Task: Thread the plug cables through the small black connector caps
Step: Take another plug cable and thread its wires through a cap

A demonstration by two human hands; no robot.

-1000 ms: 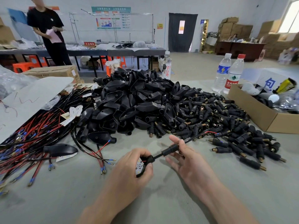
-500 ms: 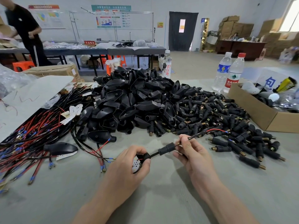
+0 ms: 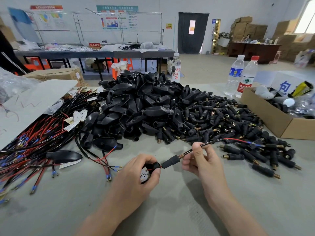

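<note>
Near the front edge of the grey desk [image 3: 170,210], both hands are working on one black cable [image 3: 207,143]. The left hand [image 3: 136,181] grips a black plug housing [image 3: 154,166] at the end of the cable. The right hand [image 3: 201,164], which lay open under the cable a second ago, now pinches it between thumb and forefinger, just beyond the small black connector cap [image 3: 170,161].

The cap has slid along the cable and now sits almost against the housing, with its brass spring end toward the right hand. I judge that this cable is threaded and only the seating remains. The red and blue wire ends trail over the heap of loose caps [image 3: 230,123].

Some writing can be read. A clear bottle [image 3: 176,72] behind the heap carries red characters ending in "白开". The red sign [image 3: 94,44] on the far table says "不合格区". A white sheet [image 3: 285,87] above the cardboard box [image 3: 265,114] shows a blue "包".
</note>
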